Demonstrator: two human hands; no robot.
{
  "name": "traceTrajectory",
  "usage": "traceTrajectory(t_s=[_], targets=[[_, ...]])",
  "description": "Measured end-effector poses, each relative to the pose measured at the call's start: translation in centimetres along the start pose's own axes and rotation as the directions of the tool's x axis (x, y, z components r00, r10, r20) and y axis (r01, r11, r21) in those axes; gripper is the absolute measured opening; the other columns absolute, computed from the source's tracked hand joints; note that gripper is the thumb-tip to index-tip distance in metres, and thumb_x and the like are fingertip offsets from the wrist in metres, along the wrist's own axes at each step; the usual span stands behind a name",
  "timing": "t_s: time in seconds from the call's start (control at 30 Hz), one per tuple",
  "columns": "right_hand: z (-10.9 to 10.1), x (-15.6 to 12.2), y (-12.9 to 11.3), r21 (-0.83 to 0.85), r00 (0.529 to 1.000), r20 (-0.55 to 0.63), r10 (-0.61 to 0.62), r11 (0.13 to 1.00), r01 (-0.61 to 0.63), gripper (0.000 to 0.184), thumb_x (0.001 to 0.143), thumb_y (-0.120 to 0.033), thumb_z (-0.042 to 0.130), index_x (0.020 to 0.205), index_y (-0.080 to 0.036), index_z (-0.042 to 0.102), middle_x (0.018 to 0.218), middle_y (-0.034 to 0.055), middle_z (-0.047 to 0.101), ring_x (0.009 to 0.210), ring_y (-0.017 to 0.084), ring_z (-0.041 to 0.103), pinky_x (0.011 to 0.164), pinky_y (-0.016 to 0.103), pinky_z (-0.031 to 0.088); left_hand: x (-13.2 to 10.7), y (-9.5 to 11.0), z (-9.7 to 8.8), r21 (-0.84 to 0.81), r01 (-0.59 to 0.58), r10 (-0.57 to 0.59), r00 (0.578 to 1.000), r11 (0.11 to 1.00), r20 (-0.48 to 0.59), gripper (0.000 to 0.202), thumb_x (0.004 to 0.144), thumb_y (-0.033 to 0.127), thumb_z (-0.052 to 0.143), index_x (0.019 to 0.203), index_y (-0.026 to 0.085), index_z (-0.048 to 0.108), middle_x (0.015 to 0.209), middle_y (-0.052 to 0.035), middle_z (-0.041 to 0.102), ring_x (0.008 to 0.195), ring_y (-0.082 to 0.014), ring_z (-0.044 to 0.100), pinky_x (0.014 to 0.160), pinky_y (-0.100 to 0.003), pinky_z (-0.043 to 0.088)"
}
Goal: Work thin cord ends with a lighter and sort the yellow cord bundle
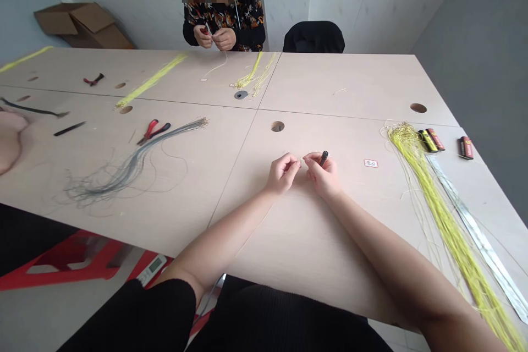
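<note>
In the middle of the table my left hand [283, 172] is closed in a pinch on the end of a thin pale cord [256, 227], whose length trails back beside my left forearm. Close by on the right, my right hand [324, 177] is closed around a black pen-like tool [324, 158] that sticks up past the fingers. Its thumb and fingertip meet near the cord's end, almost touching my left fingertips. Whatever tiny part sits between the two hands is too small to make out. A small red-bordered label [370, 163] lies to the right.
Yellow cords [433, 203], a silvery strip [474, 228] and batteries [466, 148] lie at the right. Grey wires [134, 168] and red-black pliers [152, 132] lie left. A co-worker [225, 22] handles a cord opposite; another person's arm [8, 140] is at far left.
</note>
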State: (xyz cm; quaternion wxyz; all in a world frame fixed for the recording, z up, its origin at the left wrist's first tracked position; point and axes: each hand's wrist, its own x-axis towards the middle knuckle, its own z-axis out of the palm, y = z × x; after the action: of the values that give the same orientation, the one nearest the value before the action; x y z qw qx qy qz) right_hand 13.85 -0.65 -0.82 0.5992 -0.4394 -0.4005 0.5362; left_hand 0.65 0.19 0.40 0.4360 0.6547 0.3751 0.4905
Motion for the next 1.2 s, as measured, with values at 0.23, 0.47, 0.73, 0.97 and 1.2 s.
traceTrajectory(t_s=[0.23, 0.47, 0.73, 0.97, 1.2], targets=[[-0.16, -0.03, 0.07, 0.001, 0.998, 0.056, -0.006, 1.0, 0.006, 0.027, 0.07, -0.045, 0.072, 0.072, -0.019, 0.062, 0.054, -0.0042, 0.048, 0.043, 0.006, 0.034, 0.043, 0.024, 0.028, 0.05, -0.1, 0.01, 0.0, -0.008, 0.008, 1.0, 1.0, 0.001, 0.037, 0.085, 0.05, 0.053, 0.065, 0.019, 0.047, 0.052, 0.0055, 0.04, 0.047, -0.008, 0.035, 0.047, -0.024, 0.028], [-0.1, 0.0, 0.07, 0.0, 0.998, 0.064, -0.003, 1.0, 0.003, 0.027, 0.07, -0.044, 0.071, 0.072, -0.019, 0.061, 0.053, -0.0051, 0.046, 0.043, 0.006, 0.034, 0.043, 0.024, 0.028, 0.06, -0.11, 0.03, -0.007, -0.008, 0.008, 1.0, 1.0, 0.007, 0.038, 0.085, 0.048, 0.054, 0.063, 0.019, 0.044, 0.052, 0.0057, 0.039, 0.047, -0.0077, 0.034, 0.047, -0.024, 0.027], [-0.06, -0.08, -0.1, 0.006, 0.998, 0.062, -0.01, 1.0, 0.01, 0.025, 0.071, -0.043, 0.069, 0.07, -0.02, 0.059, 0.049, -0.0065, 0.041, 0.042, 0.007, 0.033, 0.043, 0.024, 0.029, 0.08, -0.02, 0.05, 0.0, 0.013, -0.013, 1.0, 1.0, 0.008, 0.036, 0.083, 0.048, 0.055, 0.065, 0.019, 0.048, 0.052, 0.0054, 0.041, 0.047, -0.008, 0.036, 0.047, -0.024, 0.028], [-0.08, -0.1, -0.12, -0.022, 0.997, 0.072, -0.015, 1.0, 0.016, 0.027, 0.069, -0.044, 0.07, 0.074, -0.02, 0.061, 0.056, -0.0045, 0.048, 0.043, 0.007, 0.034, 0.044, 0.025, 0.029, 0.17, -0.03, 0.05, -0.002, 0.011, -0.011, 1.0, 1.0, 0.005, 0.037, 0.084, 0.049, 0.055, 0.063, 0.019, 0.047, 0.05, 0.0061, 0.039, 0.046, -0.0077, 0.035, 0.046, -0.024, 0.027], [-0.08, -0.12, -0.02, -0.049, 0.997, 0.072, -0.02, 0.999, 0.023, 0.024, 0.072, -0.042, 0.069, 0.073, -0.02, 0.061, 0.055, -0.0041, 0.049, 0.045, 0.007, 0.035, 0.046, 0.025, 0.029, 0.14, -0.1, -0.06, -0.006, 0.022, -0.022, 1.0, 1.0, 0.016, 0.035, 0.082, 0.046, 0.056, 0.062, 0.019, 0.046, 0.047, 0.0064, 0.038, 0.044, -0.0075, 0.035, 0.045, -0.024, 0.027]])
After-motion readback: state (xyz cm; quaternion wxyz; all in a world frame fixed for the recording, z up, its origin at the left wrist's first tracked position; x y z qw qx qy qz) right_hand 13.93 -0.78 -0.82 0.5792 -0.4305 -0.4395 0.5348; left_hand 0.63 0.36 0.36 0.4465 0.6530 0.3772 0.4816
